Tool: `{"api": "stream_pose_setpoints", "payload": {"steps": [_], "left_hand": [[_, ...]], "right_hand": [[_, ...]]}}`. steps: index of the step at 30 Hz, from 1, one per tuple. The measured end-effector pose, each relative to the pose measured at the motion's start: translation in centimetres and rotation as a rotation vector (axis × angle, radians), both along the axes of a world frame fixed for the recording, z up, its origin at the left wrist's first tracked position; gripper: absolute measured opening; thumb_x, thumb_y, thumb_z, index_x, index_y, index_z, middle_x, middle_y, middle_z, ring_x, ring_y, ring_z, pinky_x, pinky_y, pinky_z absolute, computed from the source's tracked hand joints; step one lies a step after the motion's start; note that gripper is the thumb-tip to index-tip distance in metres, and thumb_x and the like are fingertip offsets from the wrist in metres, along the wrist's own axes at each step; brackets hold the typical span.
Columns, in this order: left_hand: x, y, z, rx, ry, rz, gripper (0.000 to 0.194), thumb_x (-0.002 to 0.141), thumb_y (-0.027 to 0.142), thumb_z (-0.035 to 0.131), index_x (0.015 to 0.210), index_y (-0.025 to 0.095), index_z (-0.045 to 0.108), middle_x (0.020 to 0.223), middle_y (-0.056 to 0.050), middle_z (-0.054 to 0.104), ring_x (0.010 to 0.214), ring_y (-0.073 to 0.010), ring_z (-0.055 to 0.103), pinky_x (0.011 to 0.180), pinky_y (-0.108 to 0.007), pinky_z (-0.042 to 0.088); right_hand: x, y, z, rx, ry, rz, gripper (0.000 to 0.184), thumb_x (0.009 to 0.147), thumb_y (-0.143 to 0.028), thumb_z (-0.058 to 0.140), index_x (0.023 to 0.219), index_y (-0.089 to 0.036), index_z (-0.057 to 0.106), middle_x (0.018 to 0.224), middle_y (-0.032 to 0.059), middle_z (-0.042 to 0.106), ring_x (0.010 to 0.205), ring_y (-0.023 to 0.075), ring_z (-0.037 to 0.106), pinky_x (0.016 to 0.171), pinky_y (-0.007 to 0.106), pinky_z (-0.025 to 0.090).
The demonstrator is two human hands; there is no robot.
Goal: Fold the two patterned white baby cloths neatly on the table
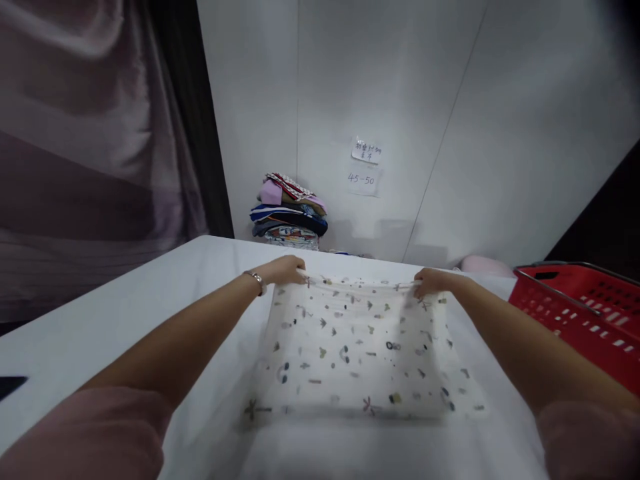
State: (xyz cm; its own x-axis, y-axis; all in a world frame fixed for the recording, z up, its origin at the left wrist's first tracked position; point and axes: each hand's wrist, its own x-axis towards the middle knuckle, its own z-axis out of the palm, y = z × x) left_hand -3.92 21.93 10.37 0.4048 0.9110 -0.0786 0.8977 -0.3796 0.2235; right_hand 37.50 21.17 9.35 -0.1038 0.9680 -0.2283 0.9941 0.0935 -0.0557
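A white cloth (345,347) printed with small figures such as palm trees and rainbows is stretched out in front of me over the white table. Its far edge is pulled taut between my two hands. My left hand (287,270), with a silver bracelet on the wrist, is closed around the far left corner. At the far right corner, my right hand (431,281) pinches the same edge. The near edge of the cloth hangs low by the table top; whether it touches is hard to tell.
A red plastic basket (580,300) with a metal handle stands at the right. Beyond the table's far edge rises a stack of folded fabrics (290,213). Handwritten paper signs (364,180) hang on the wall (390,80). A draped curtain (90,133) fills the left.
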Motion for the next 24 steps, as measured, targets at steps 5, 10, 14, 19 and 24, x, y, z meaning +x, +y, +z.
{"api": "stream_pose_setpoints", "payload": {"steps": [5,10,14,19,24], "left_hand": [[-0.5,-2.9,8.7,0.387,-0.111,0.088,0.032,0.074,0.038,0.057,0.096,0.016,0.061,0.081,-0.002,0.063,0.07,-0.0153,0.056,0.065,-0.025,0.04],[-2.1,-8.7,12.6,0.761,-0.128,0.014,0.031,0.082,0.033,0.049,0.108,0.018,0.057,0.098,-0.003,0.06,0.091,-0.019,0.054,0.085,-0.033,0.036],[-3.8,-13.5,6.1,0.719,0.023,-0.091,0.032,0.079,0.023,0.05,0.11,0.021,0.057,0.102,-0.004,0.059,0.1,-0.0232,0.05,0.094,-0.039,0.031],[-4.2,-18.6,-8.1,0.368,0.014,-0.215,0.036,0.076,0.003,0.04,0.096,0.023,0.062,0.089,-0.005,0.061,0.087,-0.0188,0.053,0.087,-0.036,0.036],[-4.6,-21.1,-13.2,0.329,-0.088,-0.146,0.042,0.072,0.0,0.039,0.1,0.021,0.061,0.099,-0.006,0.061,0.095,-0.0196,0.052,0.086,-0.035,0.04]], "right_hand": [[0.7,-3.1,8.6,0.37,-0.015,-0.062,0.032,0.069,-0.041,0.061,0.09,-0.017,0.065,0.075,0.0043,0.064,0.067,0.0179,0.057,0.056,0.026,0.038],[0.6,-8.6,11.5,0.947,-0.133,0.068,0.027,0.082,-0.039,0.049,0.087,-0.016,0.063,0.083,0.0075,0.061,0.075,0.018,0.052,0.059,0.027,0.032],[0.4,-12.9,4.4,0.983,-0.213,0.223,0.028,0.08,-0.022,0.047,0.104,-0.018,0.059,0.085,0.0085,0.06,0.08,0.0222,0.052,0.071,0.032,0.036],[-0.1,-18.3,-9.8,0.595,-0.103,0.456,0.033,0.079,-0.01,0.042,0.106,-0.019,0.059,0.084,0.0084,0.06,0.08,0.0216,0.053,0.075,0.033,0.038],[0.4,-21.4,-14.4,0.557,0.024,0.406,0.034,0.077,-0.008,0.042,0.105,-0.018,0.06,0.093,0.0104,0.06,0.086,0.0229,0.053,0.076,0.036,0.041]]}}
